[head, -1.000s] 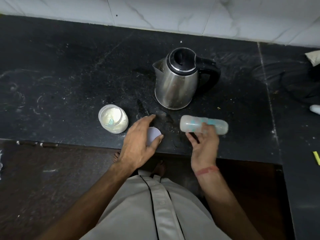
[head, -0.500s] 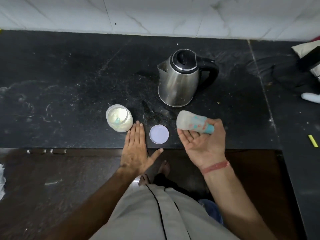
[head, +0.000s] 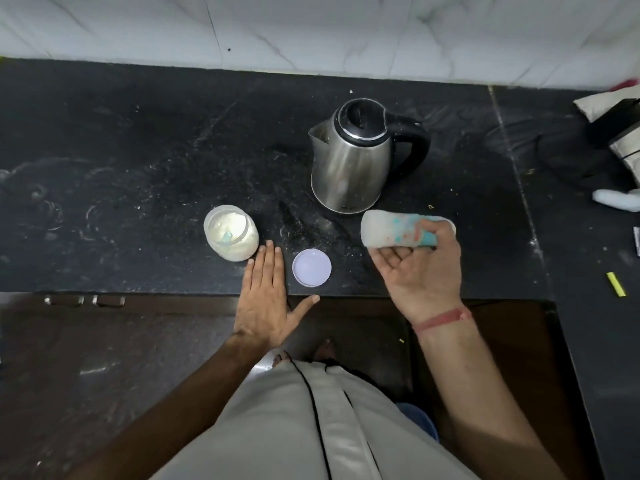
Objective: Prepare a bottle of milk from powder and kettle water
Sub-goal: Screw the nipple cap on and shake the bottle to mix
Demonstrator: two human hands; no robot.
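My right hand [head: 420, 271] holds a frosted baby bottle [head: 388, 230] with teal and red print, lying sideways above the counter's front edge, thumb and fingers curled round it. My left hand [head: 266, 299] lies flat on the counter edge, fingers straight, between the powder jar and its lid. The open jar of white milk powder [head: 230, 235] stands just left of my fingertips, a teal scoop inside. Its pale round lid [head: 311, 266] lies flat to the right of that hand. A steel kettle [head: 353, 157] with a black lid and handle stands behind the bottle.
The black stone counter [head: 138, 168] is dusty and backs onto a white marble wall. At the far right lie a black cord [head: 554, 150], a bag [head: 620, 119], a white object [head: 616, 195] and a yellow strip [head: 616, 284]. Dark floor lies below the counter edge.
My left hand let go of the lid and now lies flat beside it. My right hand lifted the bottle off the counter and holds it sideways.
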